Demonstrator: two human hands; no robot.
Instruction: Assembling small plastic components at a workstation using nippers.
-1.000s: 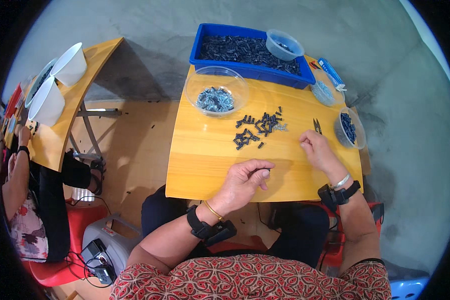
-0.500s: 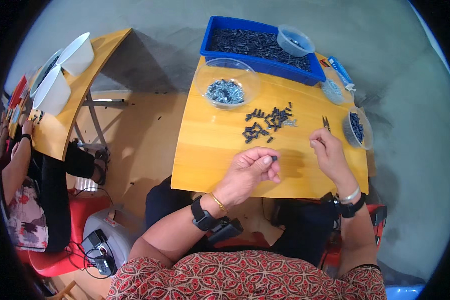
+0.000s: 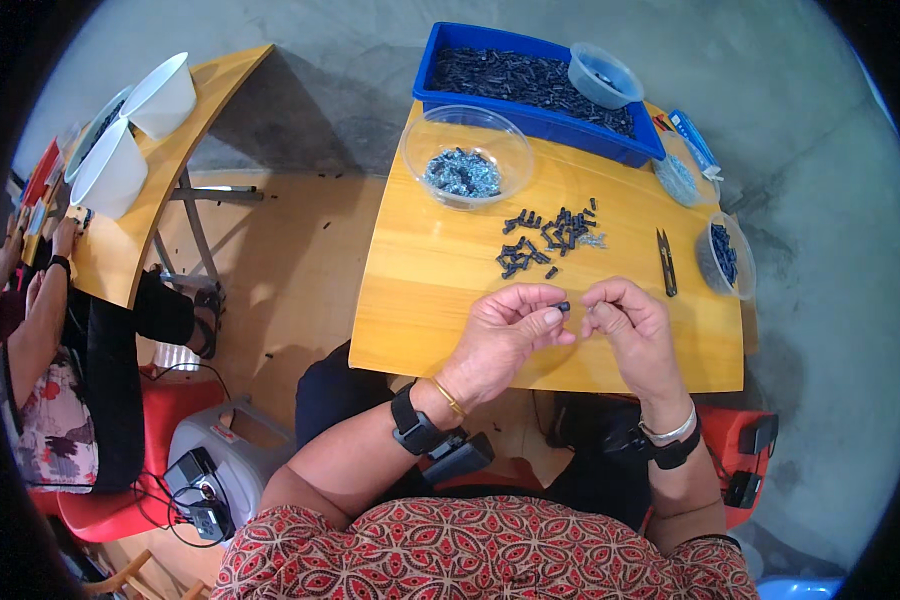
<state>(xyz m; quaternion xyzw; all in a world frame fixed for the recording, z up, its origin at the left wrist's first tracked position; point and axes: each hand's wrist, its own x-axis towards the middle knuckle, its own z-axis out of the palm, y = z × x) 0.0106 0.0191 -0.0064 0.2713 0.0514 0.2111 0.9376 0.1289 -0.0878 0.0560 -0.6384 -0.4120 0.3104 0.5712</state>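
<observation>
Above the near part of the yellow table, my left hand (image 3: 510,325) pinches a small black cylindrical piece (image 3: 562,307) between thumb and fingers. My right hand (image 3: 628,325) is closed in a pinch just to the right of it, a small gap between the two. What its fingertips hold is too small to make out. Beyond the hands lies a loose pile of small black pieces (image 3: 515,258), with a few tiny shiny bits (image 3: 592,240) at its right side. Dark thread snips (image 3: 666,265) rest on the table right of the pile.
A blue tray (image 3: 540,120) of black pieces spans the table's far edge, a tub (image 3: 607,78) on its corner. A clear bowl (image 3: 515,150) holds shiny bits. Two smaller containers (image 3: 676,182) (image 3: 745,275) stand at the right. Another person's arm (image 3: 48,290) is at the left table.
My right hand has moved left and nearer, away from the snips, to beside my left hand. The left hand still pinches the black piece. The view has shifted slightly.
</observation>
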